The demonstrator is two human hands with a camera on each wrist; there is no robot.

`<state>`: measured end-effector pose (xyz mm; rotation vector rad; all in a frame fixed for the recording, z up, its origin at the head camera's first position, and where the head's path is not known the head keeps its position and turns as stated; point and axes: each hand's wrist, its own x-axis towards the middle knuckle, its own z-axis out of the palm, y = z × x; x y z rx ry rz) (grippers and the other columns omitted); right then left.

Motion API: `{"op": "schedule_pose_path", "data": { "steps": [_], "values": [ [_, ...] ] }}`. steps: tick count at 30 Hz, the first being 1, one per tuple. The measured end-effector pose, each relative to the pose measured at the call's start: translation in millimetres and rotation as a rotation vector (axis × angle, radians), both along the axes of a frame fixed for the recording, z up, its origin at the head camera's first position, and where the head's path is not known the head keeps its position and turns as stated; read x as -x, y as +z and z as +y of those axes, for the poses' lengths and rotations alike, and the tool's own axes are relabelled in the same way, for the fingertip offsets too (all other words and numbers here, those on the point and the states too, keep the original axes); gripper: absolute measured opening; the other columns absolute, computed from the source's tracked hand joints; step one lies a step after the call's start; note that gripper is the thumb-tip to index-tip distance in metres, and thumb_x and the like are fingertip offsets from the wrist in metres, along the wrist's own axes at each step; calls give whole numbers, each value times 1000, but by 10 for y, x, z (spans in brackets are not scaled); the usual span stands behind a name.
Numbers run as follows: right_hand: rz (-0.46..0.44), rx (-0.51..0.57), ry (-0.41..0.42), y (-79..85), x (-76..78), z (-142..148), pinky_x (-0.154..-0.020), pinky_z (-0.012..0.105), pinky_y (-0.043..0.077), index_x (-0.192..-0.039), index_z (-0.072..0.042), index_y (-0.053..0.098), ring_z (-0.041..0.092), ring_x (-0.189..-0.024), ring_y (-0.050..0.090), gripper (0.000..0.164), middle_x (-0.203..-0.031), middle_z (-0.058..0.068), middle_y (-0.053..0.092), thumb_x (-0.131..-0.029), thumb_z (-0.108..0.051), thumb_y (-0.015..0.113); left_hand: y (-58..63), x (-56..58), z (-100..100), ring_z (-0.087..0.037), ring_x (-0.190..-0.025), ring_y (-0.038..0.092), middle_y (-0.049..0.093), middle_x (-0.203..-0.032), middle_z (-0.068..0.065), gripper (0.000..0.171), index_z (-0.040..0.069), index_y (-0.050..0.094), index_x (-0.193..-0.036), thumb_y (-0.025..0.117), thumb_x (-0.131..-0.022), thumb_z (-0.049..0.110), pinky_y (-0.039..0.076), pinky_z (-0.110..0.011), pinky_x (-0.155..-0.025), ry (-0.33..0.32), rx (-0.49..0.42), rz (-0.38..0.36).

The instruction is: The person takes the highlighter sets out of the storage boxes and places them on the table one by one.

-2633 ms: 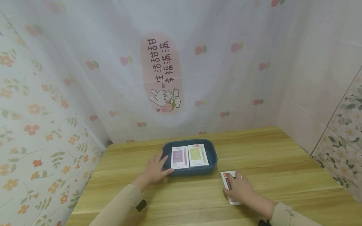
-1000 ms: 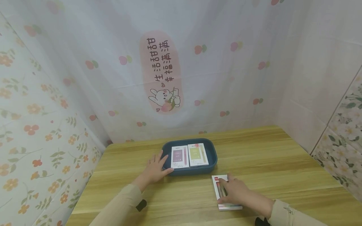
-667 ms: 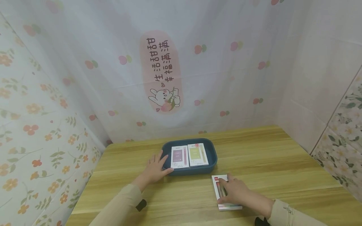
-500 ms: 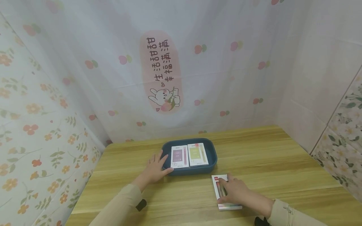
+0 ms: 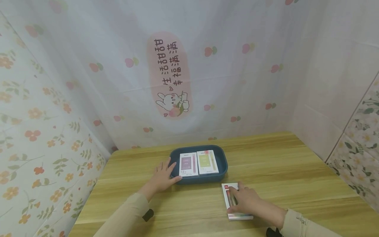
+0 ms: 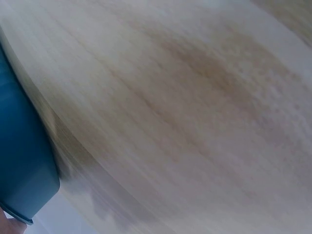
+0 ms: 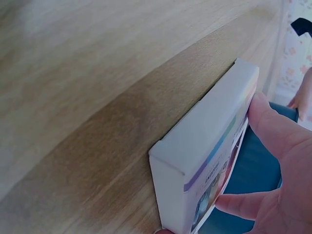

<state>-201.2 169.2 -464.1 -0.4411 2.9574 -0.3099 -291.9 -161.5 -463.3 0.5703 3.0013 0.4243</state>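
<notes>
A flat white box [image 5: 232, 218] with a red logo and a front window lies on the table; its coloured contents show only partly. My right hand [image 5: 249, 201] spans it from above, thumb and fingers at its edges. In the right wrist view the white box [image 7: 207, 114] shows a rainbow stripe along one side. To the left stands a dark blue tray [image 5: 204, 180], holding a box with a purple panel [image 5: 187, 164] beside a box with a yellow-green panel [image 5: 207, 163]. Spread fingers of my left hand [image 5: 161, 177] rest on the tray's left end, thumb at its front rim.
Everything stands on a wood-grain table [image 5: 284, 171]. A white curtain [image 5: 231, 82] with fruit prints hangs behind the far edge, and floral cloth [image 5: 38, 148] closes off the left side. The tray lies between my two hands, just beyond the white box.
Since the oldest frame, my right hand has shifted the white box left and slightly toward me, uncovering more of its window. Over the last second it stays still. My left hand and the tray stay put.
</notes>
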Motion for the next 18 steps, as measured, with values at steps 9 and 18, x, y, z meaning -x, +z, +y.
{"op": "schedule_pose_path", "data": {
  "steps": [9,18],
  "values": [
    [19,0,-6,54,-20,12,-76,60,41,-122,-4,54,47,-94,55,83,-122,34,44,-61,-57,74,2,-1,5,-50,-134,11,10,-153,-14,81,14,29,-144,42,-84,66,14,-65,-102,-2,-3,-1],
    [14,43,-22,205,129,51,-84,68,35,-127,0,50,57,-109,43,87,-136,37,29,-65,-56,72,12,-21,-8,-52,-132,11,13,-151,-18,86,9,32,-142,38,-82,70,12,-67,-100,-20,-40,24]
  ]
}}
